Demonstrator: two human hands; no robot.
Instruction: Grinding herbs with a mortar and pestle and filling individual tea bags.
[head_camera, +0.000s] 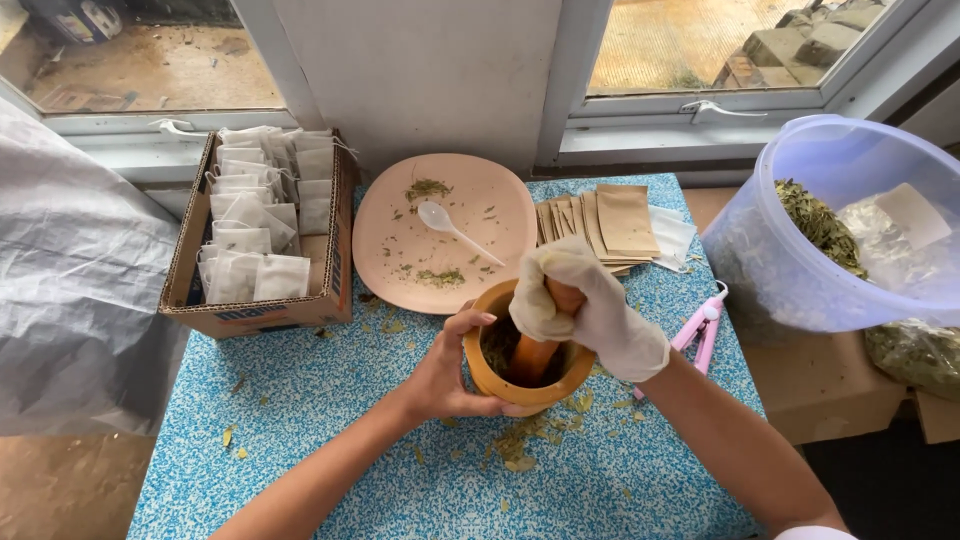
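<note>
I look down and see my two hands at a wooden bowl on the blue speckled desk. The bowl sits near the middle of the desk, just in front of a pink plate. My left hand is bare. It wraps around the left side of the bowl and holds it. My right hand has a white glove on. It is closed tight around the top of a wooden stick. The stick leans a bit and its low end is down inside the bowl, in some dark green leaves.

Bits of dry leaf lie on the desk around the bowl. A white spoon lies on the plate with a few green crumbs. To the left is a box full of small white bags. Behind the bowl, right of the plate, is a pile of brown paper packs. A pink tool lies just right of my gloved hand. Far right, a big clear tub holds more dry leaves.
</note>
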